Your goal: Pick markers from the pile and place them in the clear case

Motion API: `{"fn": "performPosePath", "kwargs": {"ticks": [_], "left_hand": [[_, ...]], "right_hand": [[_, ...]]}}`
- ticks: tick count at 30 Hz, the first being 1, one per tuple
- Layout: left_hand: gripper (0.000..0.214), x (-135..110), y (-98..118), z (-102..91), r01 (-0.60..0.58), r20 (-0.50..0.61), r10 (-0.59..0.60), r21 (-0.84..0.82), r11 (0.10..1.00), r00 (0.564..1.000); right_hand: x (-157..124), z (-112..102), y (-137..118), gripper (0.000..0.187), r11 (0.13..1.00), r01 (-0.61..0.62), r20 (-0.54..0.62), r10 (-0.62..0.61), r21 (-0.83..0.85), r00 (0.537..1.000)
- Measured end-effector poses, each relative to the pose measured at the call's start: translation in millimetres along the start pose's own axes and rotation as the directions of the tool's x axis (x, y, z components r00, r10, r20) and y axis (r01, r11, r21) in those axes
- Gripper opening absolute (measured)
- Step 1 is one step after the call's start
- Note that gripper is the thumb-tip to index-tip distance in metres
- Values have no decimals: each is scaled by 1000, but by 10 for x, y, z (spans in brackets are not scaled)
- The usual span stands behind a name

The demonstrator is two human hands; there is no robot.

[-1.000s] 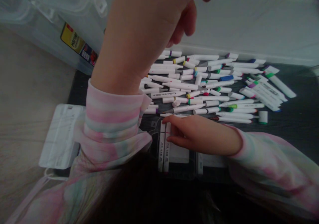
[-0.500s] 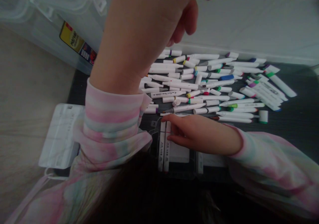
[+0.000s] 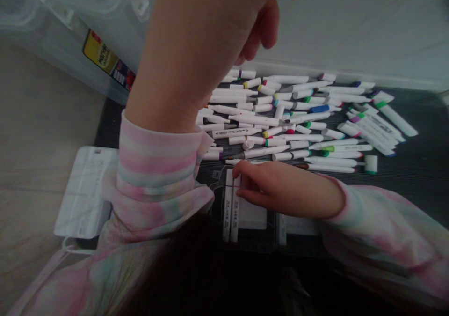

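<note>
My right hand [image 3: 280,187] lies low over a black marker case [image 3: 259,234], its thumb and forefinger pinched on the top end of a white marker [image 3: 234,208] that stands beside another white marker [image 3: 227,206] in the case. Just beyond, a pile of white markers [image 3: 291,119] with coloured caps is spread on a dark ribbed mat [image 3: 421,166]. My left hand [image 3: 203,40] is raised close to the camera, above the pile's left part. Its fingers curl downward and are cut off by the top edge, so what it holds, if anything, is hidden.
A clear plastic box [image 3: 70,21] with a yellow label [image 3: 101,56] stands at the back left. A flat white packet [image 3: 84,189] lies on the wooden floor [image 3: 38,128] left of the mat. A pale wall [image 3: 368,35] runs behind the markers.
My right hand's forefinger has curled in slightly onto the marker's end. My left hand has stayed raised with hardly any shift.
</note>
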State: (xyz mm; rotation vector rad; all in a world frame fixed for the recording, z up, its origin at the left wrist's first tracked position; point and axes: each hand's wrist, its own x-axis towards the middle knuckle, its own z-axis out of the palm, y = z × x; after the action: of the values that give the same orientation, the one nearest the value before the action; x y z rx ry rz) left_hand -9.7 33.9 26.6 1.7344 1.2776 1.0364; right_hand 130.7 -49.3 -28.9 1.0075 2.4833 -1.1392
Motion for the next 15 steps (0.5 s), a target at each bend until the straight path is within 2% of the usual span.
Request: {"fn": "performPosePath", "kwargs": {"ticks": [1,3,7,9,11,15], "left_hand": [[67,30,-4,-2,32,48,-34,25,999,998],[60,90,-16,-6,60,75,-63,47,997,995],[37,108,-25,-3,29,9,-29,-18,999,1000],[39,85,-16,2,20,23,-19,-11,1000,1000],[46,70,1,3,65,55,-67,45,997,996],[79,72,34,-12,112,87,-120,94,989,989]], "right_hand": [[1,-5,-3,19,1000,5,3,-5,-7,1000],[6,-15,-8,13,1000,18,10,-18,-18,1000],[7,-24,-5,14,999,28,34,-27,-31,999],[-9,-40,7,16,999,19,46,-17,-46,999],[-39,-76,30,16,998,-1,60,5,-67,998],[-120,-198,121,13,995,-22,30,25,-98,999]]}}
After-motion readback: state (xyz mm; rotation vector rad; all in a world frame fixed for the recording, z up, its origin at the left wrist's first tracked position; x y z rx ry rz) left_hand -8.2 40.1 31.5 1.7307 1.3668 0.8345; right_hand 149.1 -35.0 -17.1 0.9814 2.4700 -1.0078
